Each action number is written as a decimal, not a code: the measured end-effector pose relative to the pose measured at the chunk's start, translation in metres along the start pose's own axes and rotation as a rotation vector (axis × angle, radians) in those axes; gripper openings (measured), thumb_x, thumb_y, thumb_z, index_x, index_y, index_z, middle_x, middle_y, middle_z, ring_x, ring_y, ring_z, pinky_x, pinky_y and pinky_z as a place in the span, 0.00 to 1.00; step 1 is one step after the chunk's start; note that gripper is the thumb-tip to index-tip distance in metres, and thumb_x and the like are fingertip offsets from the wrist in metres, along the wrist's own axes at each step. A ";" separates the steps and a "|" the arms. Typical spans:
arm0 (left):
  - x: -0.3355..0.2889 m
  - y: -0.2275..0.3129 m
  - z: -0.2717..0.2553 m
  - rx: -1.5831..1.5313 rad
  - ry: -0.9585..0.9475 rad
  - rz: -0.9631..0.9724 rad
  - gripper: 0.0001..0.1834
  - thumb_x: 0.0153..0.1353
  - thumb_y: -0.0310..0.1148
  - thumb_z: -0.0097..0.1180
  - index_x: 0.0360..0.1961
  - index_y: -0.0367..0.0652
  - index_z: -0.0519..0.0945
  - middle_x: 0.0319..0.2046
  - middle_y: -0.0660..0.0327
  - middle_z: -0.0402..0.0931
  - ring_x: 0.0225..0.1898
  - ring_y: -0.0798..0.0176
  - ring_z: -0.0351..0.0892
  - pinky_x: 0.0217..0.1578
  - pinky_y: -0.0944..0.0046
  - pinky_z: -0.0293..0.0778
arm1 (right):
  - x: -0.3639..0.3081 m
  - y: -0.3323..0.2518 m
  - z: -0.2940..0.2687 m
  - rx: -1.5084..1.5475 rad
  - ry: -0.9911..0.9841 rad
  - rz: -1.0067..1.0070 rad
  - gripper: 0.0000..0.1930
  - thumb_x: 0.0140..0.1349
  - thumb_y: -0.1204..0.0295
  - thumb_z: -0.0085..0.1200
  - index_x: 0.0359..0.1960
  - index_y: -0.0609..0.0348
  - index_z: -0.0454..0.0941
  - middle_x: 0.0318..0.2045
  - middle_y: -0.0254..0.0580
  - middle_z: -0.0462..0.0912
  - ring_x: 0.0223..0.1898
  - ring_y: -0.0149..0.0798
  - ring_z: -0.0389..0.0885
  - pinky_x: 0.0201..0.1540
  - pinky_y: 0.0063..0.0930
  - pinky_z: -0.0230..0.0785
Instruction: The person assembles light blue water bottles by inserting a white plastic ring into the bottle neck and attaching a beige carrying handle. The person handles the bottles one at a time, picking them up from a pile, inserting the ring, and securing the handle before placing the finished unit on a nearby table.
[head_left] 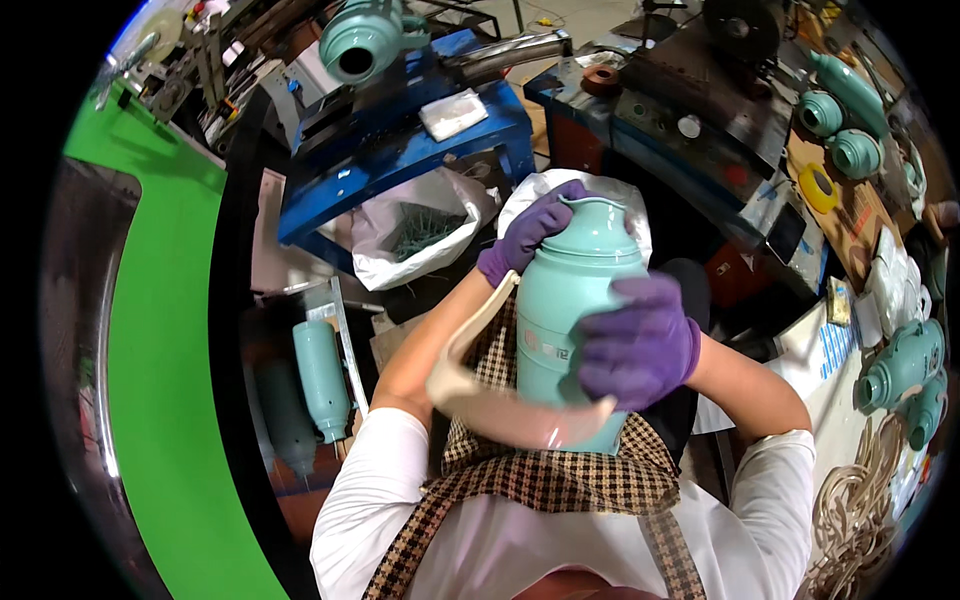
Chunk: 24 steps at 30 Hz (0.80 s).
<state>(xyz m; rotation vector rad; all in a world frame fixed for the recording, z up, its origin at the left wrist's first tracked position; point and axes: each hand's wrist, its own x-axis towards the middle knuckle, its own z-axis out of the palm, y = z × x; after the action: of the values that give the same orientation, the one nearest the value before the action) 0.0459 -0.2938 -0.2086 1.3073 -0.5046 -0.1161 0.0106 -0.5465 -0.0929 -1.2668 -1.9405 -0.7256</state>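
Observation:
A mint-green thermos jug [560, 285] with a flared spout stands tilted in front of my checked apron. My left hand [535, 232], in a purple glove, is closed on its neck just under the rim. In a matching glove, my right hand [645, 345] is in front of the jug's right side, its fingers curled and blurred by motion. What those fingers hold, if anything, is hidden. A beige handle [470, 395], also blurred, arcs from the jug's upper left down across its lower front, with its free end just below my right hand.
On the left, a green mint bottle-shaped body [322, 380] lies by a green surface [165, 350]. A blue metal bench [400, 150] carries another jug [360, 45]. White sacks [425, 225] lie beneath. To the right are a machine table [690, 110], more jugs [900, 370] and beige handle strips [860, 500].

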 end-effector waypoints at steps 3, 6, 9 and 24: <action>0.005 -0.034 0.010 -0.626 -0.049 0.177 0.23 0.67 0.42 0.55 0.58 0.40 0.73 0.59 0.43 0.73 0.61 0.47 0.75 0.64 0.47 0.70 | 0.006 0.016 0.003 0.085 0.025 0.135 0.06 0.56 0.66 0.57 0.32 0.52 0.80 0.30 0.29 0.81 0.39 0.35 0.84 0.60 0.44 0.72; 0.009 0.009 0.043 -0.378 0.190 0.111 0.32 0.71 0.50 0.49 0.66 0.36 0.67 0.64 0.48 0.70 0.66 0.52 0.70 0.67 0.51 0.67 | -0.055 0.048 0.017 0.608 0.565 0.849 0.16 0.60 0.70 0.50 0.47 0.65 0.77 0.40 0.42 0.81 0.45 0.36 0.82 0.64 0.37 0.67; 0.008 0.023 0.052 -0.785 0.157 0.267 0.43 0.68 0.60 0.49 0.71 0.36 0.64 0.68 0.49 0.68 0.69 0.53 0.67 0.70 0.55 0.61 | -0.099 0.072 0.045 1.085 0.911 1.061 0.23 0.64 0.69 0.44 0.59 0.66 0.74 0.57 0.52 0.78 0.61 0.44 0.75 0.74 0.37 0.53; 0.000 0.081 0.085 0.817 0.020 0.615 0.18 0.43 0.42 0.60 0.33 0.43 0.84 0.60 0.53 0.74 0.65 0.47 0.69 0.70 0.44 0.54 | -0.109 0.083 0.041 1.601 0.790 0.931 0.38 0.68 0.39 0.44 0.66 0.60 0.67 0.66 0.49 0.71 0.65 0.46 0.72 0.69 0.40 0.63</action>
<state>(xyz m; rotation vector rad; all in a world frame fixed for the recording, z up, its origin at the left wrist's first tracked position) -0.0058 -0.3479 -0.1175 1.8675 -0.9722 0.6788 0.1072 -0.5432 -0.1976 -0.4730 -0.5890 0.6852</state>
